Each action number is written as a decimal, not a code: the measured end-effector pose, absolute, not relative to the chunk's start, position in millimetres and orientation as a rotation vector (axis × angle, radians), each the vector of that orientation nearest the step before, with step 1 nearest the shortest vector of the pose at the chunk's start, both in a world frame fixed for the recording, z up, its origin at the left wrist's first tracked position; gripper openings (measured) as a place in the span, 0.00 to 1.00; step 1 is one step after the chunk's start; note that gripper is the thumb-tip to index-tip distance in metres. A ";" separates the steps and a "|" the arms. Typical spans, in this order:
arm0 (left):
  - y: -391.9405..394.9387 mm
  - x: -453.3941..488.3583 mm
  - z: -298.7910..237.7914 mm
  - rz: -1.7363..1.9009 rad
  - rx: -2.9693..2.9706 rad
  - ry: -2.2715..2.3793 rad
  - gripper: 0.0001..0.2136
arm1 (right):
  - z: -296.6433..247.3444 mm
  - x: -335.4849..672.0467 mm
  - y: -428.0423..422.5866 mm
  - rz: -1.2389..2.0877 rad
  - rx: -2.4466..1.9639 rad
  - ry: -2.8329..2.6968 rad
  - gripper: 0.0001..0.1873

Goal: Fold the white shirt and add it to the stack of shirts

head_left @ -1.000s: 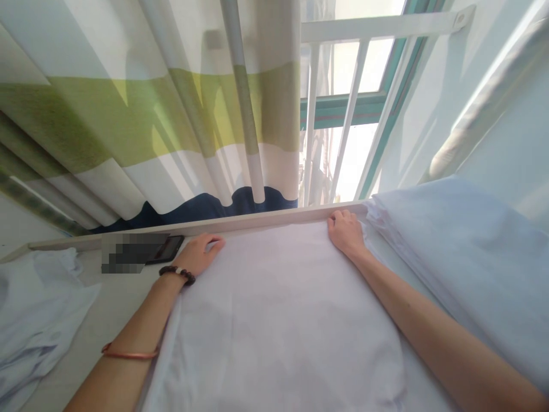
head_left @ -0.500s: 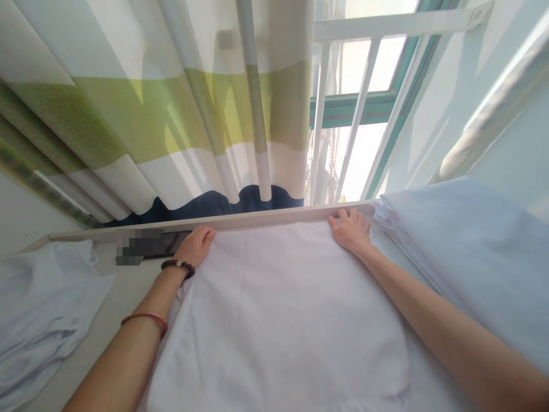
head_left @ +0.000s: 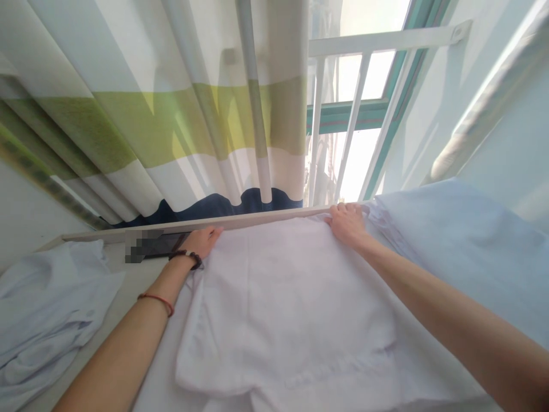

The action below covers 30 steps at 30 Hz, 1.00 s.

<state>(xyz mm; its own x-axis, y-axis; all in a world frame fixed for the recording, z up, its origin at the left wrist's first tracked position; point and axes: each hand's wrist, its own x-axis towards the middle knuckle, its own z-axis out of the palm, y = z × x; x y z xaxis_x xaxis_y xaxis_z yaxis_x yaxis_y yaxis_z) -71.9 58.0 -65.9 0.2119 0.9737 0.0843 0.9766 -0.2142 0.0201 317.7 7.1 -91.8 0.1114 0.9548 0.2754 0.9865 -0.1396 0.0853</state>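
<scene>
A white cloth garment (head_left: pixel 291 297) lies spread between my arms, with a gathered, wrinkled band across its near part. My left hand (head_left: pixel 205 239) is at its far left corner, fingers closed on the edge. Dark beads circle that wrist, and a thin red band sits higher on the forearm. At the far right corner my right hand (head_left: pixel 348 224) has its fingers curled over the fabric, against the raised board (head_left: pixel 257 218). A dark phone-like object (head_left: pixel 160 245), partly blurred out, lies just left of my left hand.
White folded fabric (head_left: pixel 463 246) is piled at the right, and a crumpled white garment (head_left: pixel 51 309) lies at the left. Beyond the board hang a white and green curtain (head_left: pixel 171 126) and a white railing (head_left: pixel 386 41) before a window.
The garment has shifted away from me, bringing its gathered near part further into view. My right hand has moved up onto the board's edge with the cloth. The view has shifted slightly.
</scene>
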 end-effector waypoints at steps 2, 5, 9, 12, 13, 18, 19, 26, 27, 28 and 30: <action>58.6 -69.4 -60.7 -0.121 -2.392 -1.908 0.19 | -88.3 311.2 7.7 -0.449 -2.236 -1.978 0.16; 48.1 -54.6 -58.1 -0.129 -2.401 -1.818 0.16 | -88.1 295.4 0.8 -0.435 -2.136 -2.014 0.21; 14.0 -18.6 -80.6 -0.155 -2.444 -1.762 0.24 | -102.5 266.5 -17.2 -0.117 -2.021 -2.073 0.29; -5.6 -0.2 -103.5 -0.075 -2.480 -1.940 0.30 | -116.1 255.0 -27.0 0.086 -2.045 -2.103 0.33; -7.3 2.2 -108.4 -0.050 -2.488 -1.980 0.30 | -119.1 254.1 -28.1 0.111 -2.052 -2.101 0.33; 15.1 -3.8 -109.6 -0.011 -2.533 -1.916 0.29 | -120.2 256.3 -19.8 0.106 -2.062 -2.078 0.33; 21.4 -6.5 -108.0 -0.019 -2.540 -1.877 0.28 | -119.0 256.9 -17.3 0.105 -2.067 -2.074 0.33; 29.4 -26.9 -109.6 -0.120 -2.253 -1.872 0.27 | -116.7 288.0 -11.9 0.037 -2.187 -1.864 0.30; 26.1 -28.6 -110.5 -0.123 -2.192 -1.887 0.27 | -117.5 294.1 -12.2 0.023 -2.220 -1.812 0.30; 22.7 -29.9 -110.7 -0.133 -2.139 -1.893 0.26 | -118.3 299.0 -12.4 0.012 -2.245 -1.772 0.30; 17.3 -31.8 -107.7 -0.166 -2.068 -1.886 0.25 | -120.0 304.6 -12.4 -0.006 -2.273 -1.727 0.30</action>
